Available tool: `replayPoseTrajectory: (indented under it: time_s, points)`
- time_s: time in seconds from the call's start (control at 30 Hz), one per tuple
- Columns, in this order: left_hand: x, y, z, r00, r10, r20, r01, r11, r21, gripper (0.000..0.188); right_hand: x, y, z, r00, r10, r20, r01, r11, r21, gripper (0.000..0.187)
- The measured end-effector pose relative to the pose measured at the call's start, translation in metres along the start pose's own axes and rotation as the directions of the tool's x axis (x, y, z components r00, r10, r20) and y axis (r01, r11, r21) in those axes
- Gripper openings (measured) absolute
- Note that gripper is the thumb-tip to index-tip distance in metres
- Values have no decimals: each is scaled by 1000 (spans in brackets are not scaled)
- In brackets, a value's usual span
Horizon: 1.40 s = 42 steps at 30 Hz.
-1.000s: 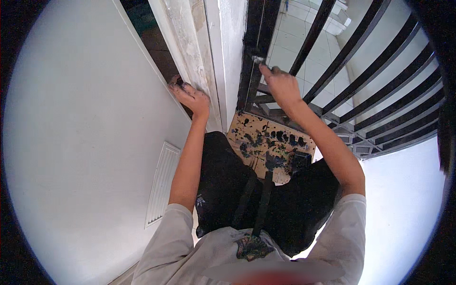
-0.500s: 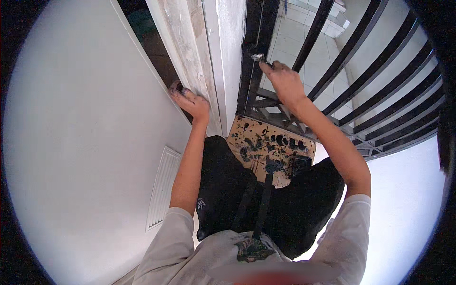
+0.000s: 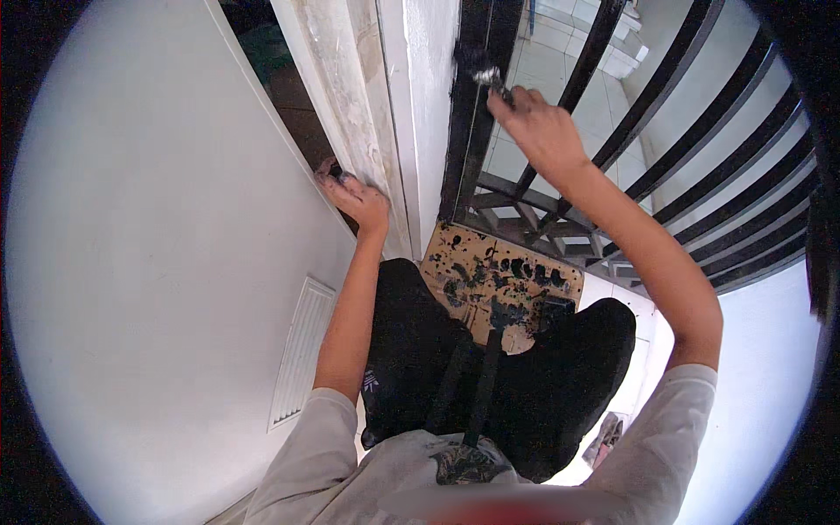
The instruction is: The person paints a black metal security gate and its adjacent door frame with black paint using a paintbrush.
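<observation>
My right hand (image 3: 542, 127) is closed round the handle of a paintbrush (image 3: 486, 76). Its metal ferrule shows, and its dark bristles press against the black upright (image 3: 473, 131) of a metal railing gate. To the left, my left hand (image 3: 354, 199) grips the edge of a pale door frame (image 3: 339, 96). Its fingers are curled and smudged with dark paint; the fingertips are partly hidden. Below my hands, a sheet of brown cardboard (image 3: 437, 254) spattered with black paint lies between my knees.
A white door (image 3: 175, 219) with a vent panel (image 3: 302, 350) stands at the left. Black gate bars (image 3: 669, 74) fan out to the right, with tiled floor (image 3: 538, 74) behind them. A dark block-like thing (image 3: 555, 311) sits on the cardboard. White wall (image 3: 430, 70) borders the upright.
My right hand has moved the paintbrush a little farther up along the black upright, its elbow swinging out to the right. The left hand keeps nearly the same place on the door frame.
</observation>
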State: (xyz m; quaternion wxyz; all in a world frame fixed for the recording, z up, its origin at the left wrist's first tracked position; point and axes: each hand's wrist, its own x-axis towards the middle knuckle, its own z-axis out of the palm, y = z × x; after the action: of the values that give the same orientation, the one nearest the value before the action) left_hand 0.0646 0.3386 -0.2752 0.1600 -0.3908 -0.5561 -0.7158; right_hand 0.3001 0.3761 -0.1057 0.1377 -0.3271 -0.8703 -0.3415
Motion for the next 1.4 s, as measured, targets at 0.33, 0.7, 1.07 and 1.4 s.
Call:
replayPoseTrajectory:
  time_s: [0.33, 0.7, 1.07, 1.4]
  points:
    - [-2, -2, 4, 986, 113, -126, -100, 990, 102, 33, 14, 10, -11, 954, -287, 85, 298, 941, -163, 27]
    - [2, 4, 1, 990, 94, -109, -87, 994, 70, 39, -8, -3, 17, 959, -280, 35, 282, 954, -101, 24]
    - [2, 0, 2, 990, 69, -120, -53, 990, 128, 41, 27, 38, -24, 985, -167, -34, 162, 979, -120, 32]
    - [5, 8, 0, 990, 62, -128, -53, 996, 76, 40, 44, 56, -51, 967, -61, -246, 11, 980, -199, 35]
